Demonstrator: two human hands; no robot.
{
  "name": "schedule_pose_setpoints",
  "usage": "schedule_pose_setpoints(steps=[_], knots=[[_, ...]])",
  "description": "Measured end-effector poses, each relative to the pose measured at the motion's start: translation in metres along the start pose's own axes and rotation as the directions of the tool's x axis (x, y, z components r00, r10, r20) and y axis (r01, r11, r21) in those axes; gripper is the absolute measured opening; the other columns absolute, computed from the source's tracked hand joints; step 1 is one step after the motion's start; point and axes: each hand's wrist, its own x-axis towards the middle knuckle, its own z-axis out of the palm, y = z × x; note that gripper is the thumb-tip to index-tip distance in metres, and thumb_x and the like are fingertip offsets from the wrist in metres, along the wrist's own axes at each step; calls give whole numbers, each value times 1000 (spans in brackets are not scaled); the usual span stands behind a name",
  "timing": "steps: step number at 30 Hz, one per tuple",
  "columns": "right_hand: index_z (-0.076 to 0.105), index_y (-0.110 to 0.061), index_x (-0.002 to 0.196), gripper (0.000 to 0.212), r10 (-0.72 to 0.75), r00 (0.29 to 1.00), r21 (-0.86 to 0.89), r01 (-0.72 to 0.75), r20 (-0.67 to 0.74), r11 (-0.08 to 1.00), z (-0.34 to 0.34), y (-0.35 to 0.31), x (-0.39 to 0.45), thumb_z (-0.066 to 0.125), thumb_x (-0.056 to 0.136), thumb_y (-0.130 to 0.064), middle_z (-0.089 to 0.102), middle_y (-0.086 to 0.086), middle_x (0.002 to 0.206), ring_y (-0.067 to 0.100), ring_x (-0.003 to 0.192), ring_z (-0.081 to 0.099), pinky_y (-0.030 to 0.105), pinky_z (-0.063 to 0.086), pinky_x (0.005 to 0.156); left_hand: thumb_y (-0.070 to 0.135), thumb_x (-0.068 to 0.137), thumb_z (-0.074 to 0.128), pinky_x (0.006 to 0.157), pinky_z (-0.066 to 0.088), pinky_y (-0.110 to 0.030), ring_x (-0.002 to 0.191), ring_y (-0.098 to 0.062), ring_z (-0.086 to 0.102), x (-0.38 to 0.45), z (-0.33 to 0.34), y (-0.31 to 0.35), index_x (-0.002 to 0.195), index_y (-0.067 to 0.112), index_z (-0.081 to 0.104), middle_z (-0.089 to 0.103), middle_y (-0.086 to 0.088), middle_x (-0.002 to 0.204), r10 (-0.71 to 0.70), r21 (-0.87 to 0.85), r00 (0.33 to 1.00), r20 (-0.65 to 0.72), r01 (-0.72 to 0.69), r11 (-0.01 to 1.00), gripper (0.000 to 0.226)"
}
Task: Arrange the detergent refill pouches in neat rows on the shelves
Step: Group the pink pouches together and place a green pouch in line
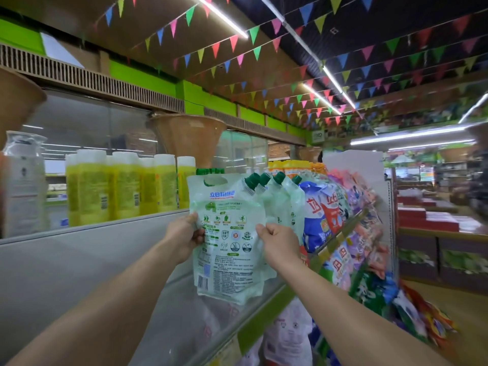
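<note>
A pale green detergent refill pouch (227, 241) hangs upright in front of me, its printed back with barcode facing me. My left hand (184, 233) grips its left edge and my right hand (277, 241) pinches its right edge. It is held over the grey shelf (79, 260). Right behind it stands a row of several like pouches with dark green caps (274, 194), leaning in line along the shelf. Further right come blue and red pouches (320, 215) and purple ones.
Yellow-green bottles (118, 186) stand on the upper shelf to the left, with a clear wrapped bottle (23, 180) at the far left. White pouches (287, 336) sit on the shelf below. Colourful packs (375, 283) fill the shelves to the right. An aisle with red boxes (427, 220) lies beyond.
</note>
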Motion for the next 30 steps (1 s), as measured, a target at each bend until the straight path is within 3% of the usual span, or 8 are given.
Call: schedule_pose_setpoints(steps=[11,16,17,19,22,25,27,30], knots=[[29,-20,51,52,8,1000,11,-8,23,1000,0,1,12,53,94,-37,30,-6,45,14,45,30,30,25,50,18,100,48,55,41,-31,55,-17,46,7,0,0,88,5,58,53,-8,63,14,-47,999,-32,-15,999,20],[40,-18,53,47,42,997,0,-42,65,999,-5,7,7,53,93,-37,39,-6,48,15,49,37,30,31,54,3,96,43,57,49,-30,60,-18,54,6,-5,7,113,1,61,63,-15,81,7,16,999,-49,-6,1000,25],[51,-17,58,40,42,995,-3,-41,89,999,-7,5,6,53,93,-37,48,-5,54,15,53,44,30,36,57,3,96,42,57,50,-29,59,-17,55,3,-6,9,115,2,61,65,-14,82,11,33,999,-53,-9,999,27],[68,-16,91,24,48,991,0,-48,123,999,-12,-1,0,55,92,-36,68,-1,86,18,77,60,33,47,73,6,96,43,54,49,-29,56,-16,53,-8,-5,14,119,3,59,63,-13,83,28,71,998,-54,-25,997,28],[49,-12,132,49,59,997,45,-62,53,997,-24,-14,-14,57,91,-36,56,3,129,21,112,55,33,42,89,16,97,49,56,48,-32,70,-22,56,-38,-5,23,119,8,56,54,-11,101,52,164,996,-74,-40,986,25],[47,-9,132,50,10,998,75,-14,58,997,-39,-31,-33,58,91,-35,55,6,129,19,106,53,34,42,88,24,96,51,60,47,-33,85,-24,56,-80,-11,35,113,12,56,52,-8,112,66,258,994,-84,-42,965,22],[48,-9,131,49,-17,991,79,6,133,997,-45,-42,-50,58,91,-35,56,5,125,15,98,50,31,41,84,25,94,53,60,47,-33,85,-24,56,-111,-19,41,114,11,56,52,-8,109,80,304,992,-98,-47,951,24],[49,-9,132,52,-49,967,99,25,250,995,-50,-58,-87,58,90,-37,57,5,126,17,103,53,32,42,87,25,93,55,60,45,-32,80,-23,54,-167,-37,48,112,12,57,51,-7,102,111,353,983,-144,-54,934,23]])
